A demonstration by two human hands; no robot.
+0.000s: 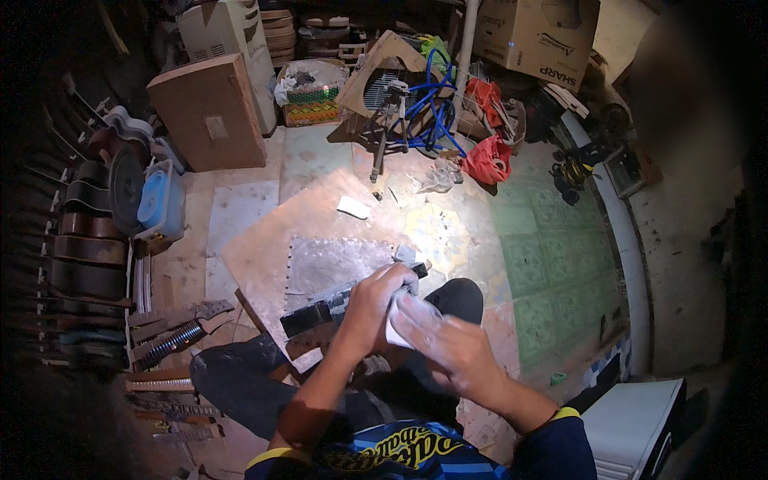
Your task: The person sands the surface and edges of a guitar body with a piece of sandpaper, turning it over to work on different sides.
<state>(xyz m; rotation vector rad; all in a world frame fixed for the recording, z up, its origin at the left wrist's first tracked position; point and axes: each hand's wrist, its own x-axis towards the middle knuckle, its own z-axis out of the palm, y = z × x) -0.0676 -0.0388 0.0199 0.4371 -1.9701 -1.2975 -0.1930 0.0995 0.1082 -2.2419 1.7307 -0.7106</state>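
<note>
My left hand (380,296) is closed around a small dust-covered piece, mostly hidden by fingers, above my folded legs. My right hand (440,344) presses against it, fingers together on a white sheet or pad (396,328); both hands are whitened with dust. Beneath them lies a long dark block (304,322) on a dusty grey mat (336,260) with jigsaw edges, atop a tan board (248,244). A small white piece (353,206) lies farther up the board.
Guitar necks (180,340) and racked guitar bodies (92,248) line the left, near a blue plastic tub (156,204). Cardboard boxes (528,36), tangled blue hose (432,120) and red bags (488,160) crowd the back. A pale casing (632,416) stands at lower right.
</note>
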